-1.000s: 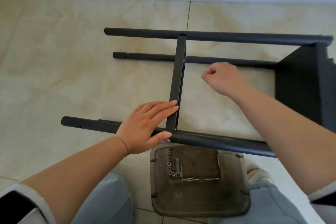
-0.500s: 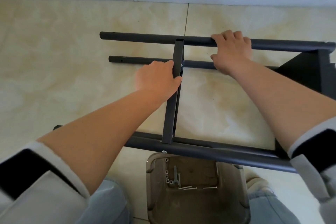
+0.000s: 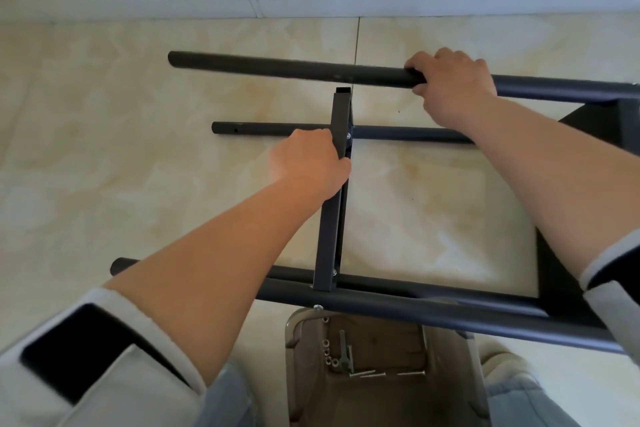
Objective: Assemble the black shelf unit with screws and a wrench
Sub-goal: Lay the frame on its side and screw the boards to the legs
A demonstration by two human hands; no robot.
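Head view, near to far: your knees in pale jeans point(image 3: 225, 402) sit at the bottom edge, with a brown tray point(image 3: 301, 329) on the floor between them. Inside it lie a small wrench point(image 3: 343, 352), a few nuts point(image 3: 327, 354) and long screws point(image 3: 367, 374) (all loose, none in hand). Just past the tray the shelf frame point(image 3: 398, 308) lies on its side on the tile floor point(image 3: 104, 149); its near tube runs left to right, rising off the floor toward the right. A flat crossbar point(image 3: 327, 236) stands up from that tube, with a screw head showing at its base and another higher up. Your left hand point(image 3: 310, 163) grips the crossbar near its upper end, fingers curled round its left edge, thumb on the near side. A lower tube point(image 3: 277, 130) lies on the floor behind that hand. Farther out, your right hand point(image 3: 453, 87) is wrapped around the top tube point(image 3: 294, 68), fingers over the far side. The crossbar's open top end sits just under that tube, apart from it. A black panel point(image 3: 588, 121) closes the frame at right. Baseboard point(image 3: 311, 0) runs along the back.
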